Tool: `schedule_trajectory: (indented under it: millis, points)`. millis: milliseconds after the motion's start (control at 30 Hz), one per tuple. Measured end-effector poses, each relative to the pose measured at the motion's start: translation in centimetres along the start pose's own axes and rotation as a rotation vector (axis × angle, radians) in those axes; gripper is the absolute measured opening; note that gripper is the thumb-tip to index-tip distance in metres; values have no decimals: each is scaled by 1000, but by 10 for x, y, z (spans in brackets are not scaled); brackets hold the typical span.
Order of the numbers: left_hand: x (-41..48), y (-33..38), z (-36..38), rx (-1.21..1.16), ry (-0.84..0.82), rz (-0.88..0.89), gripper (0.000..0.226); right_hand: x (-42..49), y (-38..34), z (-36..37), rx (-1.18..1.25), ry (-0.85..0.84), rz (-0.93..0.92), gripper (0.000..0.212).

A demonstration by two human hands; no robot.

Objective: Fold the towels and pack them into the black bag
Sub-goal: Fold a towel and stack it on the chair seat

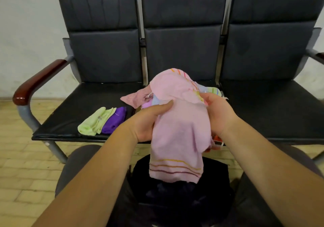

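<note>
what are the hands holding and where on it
The pink striped cloth towel, gripped near its middle: left hand on its left edge, right hand on its right.

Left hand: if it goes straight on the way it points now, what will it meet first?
The pink towel, which the left hand grips; it points rightward into the cloth. Behind the cloth the right hand probably comes next, though depth is unclear.

Two folded towels (94, 123) lie on the left seat (70, 111), left of the towel pile (135, 97), the bag (180, 197) before the bench (184, 7).
</note>
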State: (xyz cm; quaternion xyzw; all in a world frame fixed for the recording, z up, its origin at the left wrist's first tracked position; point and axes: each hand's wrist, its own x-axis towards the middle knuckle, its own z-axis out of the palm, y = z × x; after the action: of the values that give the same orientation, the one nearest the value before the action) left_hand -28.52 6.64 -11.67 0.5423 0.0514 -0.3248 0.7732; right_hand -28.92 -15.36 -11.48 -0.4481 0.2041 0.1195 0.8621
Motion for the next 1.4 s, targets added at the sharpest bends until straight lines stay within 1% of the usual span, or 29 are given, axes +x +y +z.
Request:
schedule_trajectory:
  millis: [33,100,200,267,300,333,400,433,500,600,667,733,767,867,900,1000,1067,1133,1200,1267,1333,1367,1400]
  points:
    - [4,-6,-1,-1,0,4,38,1,7,-7,-15,19,47,42]
    - [11,-19,-1,-30,8,13,35,4,19,-22,-35,60,97,37]
    - [22,-37,-4,-93,-1,29,42,5,36,-40,-54,94,149,26]
    - [27,-42,-4,-102,11,54,43,11,38,-47,-41,126,151,29]
    - [29,-41,-4,-104,16,75,40,13,36,-47,-51,134,166,21]
    - [31,-40,-4,-120,24,95,35,16,35,-47,-59,138,188,19]
    - [33,-37,-3,-177,33,130,25,17,30,-47,-68,115,228,40]
    - [35,-36,-3,-206,29,138,24,18,28,-47,-73,95,247,44]
    - [38,-36,-5,-242,58,130,29,18,23,-45,-91,34,258,43]
    - [51,-43,-13,-266,123,94,39,25,16,-46,-154,-18,185,38]
    - [58,-47,-18,-273,213,92,37,32,16,-48,-256,-48,130,34]
    - [61,-48,-21,-263,278,98,35,39,18,-50,-374,-29,79,32]
    - [61,-47,-21,-259,292,110,34,42,20,-51,-421,-3,44,37]
    - [63,-43,-22,-253,266,174,28,51,25,-50,-455,49,-80,63]
    - [63,-42,-23,-248,258,195,29,52,26,-48,-476,26,-98,63]
    - [63,-37,-28,-275,244,243,38,50,29,-43,-517,-92,-82,46]
    - [60,-35,-31,-302,235,241,35,46,30,-39,-492,-100,-74,39]
    - [56,-34,-34,-268,218,226,32,45,30,-38,-483,-94,-101,36]
    - [55,-33,-37,-184,241,248,37,46,30,-39,-544,-54,-177,35]
    - [52,-30,-40,-15,371,295,47,46,29,-40,-678,19,-298,34]
    - [49,-28,-44,253,526,361,69,45,30,-41,-787,53,-426,35]
    - [47,-27,-47,355,544,414,82,43,30,-41,-814,62,-478,35]
    - [45,-26,-48,431,527,469,89,41,29,-39,-836,75,-524,36]
